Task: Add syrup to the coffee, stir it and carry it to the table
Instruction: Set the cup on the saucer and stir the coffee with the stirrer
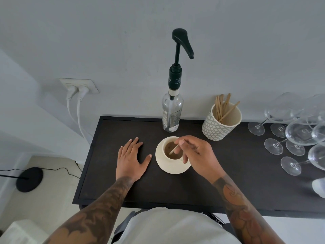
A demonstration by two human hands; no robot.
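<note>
- Right hand (pixel 195 152) is hovering over the cup (pixel 171 148), fingers (pixel 182 143) pinching a wooden stir stick (pixel 174 149) whose lower end is dipping into the coffee (pixel 169 150) — stirring looks like the step in hand.
- Left hand (pixel 131 159) is lying flat on the dark desk (pixel 109 173), fingers straight and spread, holding nothing; thumb is sitting just beside the saucer (pixel 173 169), apparently not touching it.
- Cup is sitting on the saucer near the middle of the desk, in front of the syrup bottle (pixel 172 111) with its black pump (pixel 182 42).
- Patterned holder (pixel 219 127) with spare sticks is standing right of the bottle; wine glasses (pixel 295 132) are crowding the right end of the desk.
- Risks, as judged: nothing is bracing the saucer, so a hard stroke could be skating the cup or slopping coffee over the rim.
- The carry will be the touchier part — a cup loose on a saucer could be sliding if tilted, and a wide right elbow could be clipping the glasses.
- Hard to make out: the cup's handle is hidden under the right hand; syrup level in the clear bottle is unreadable; whether syrup is already in the coffee cannot be told.
- Cut off: the glasses at the right edge, a white object at lower right, and the destination table — not in view.
</note>
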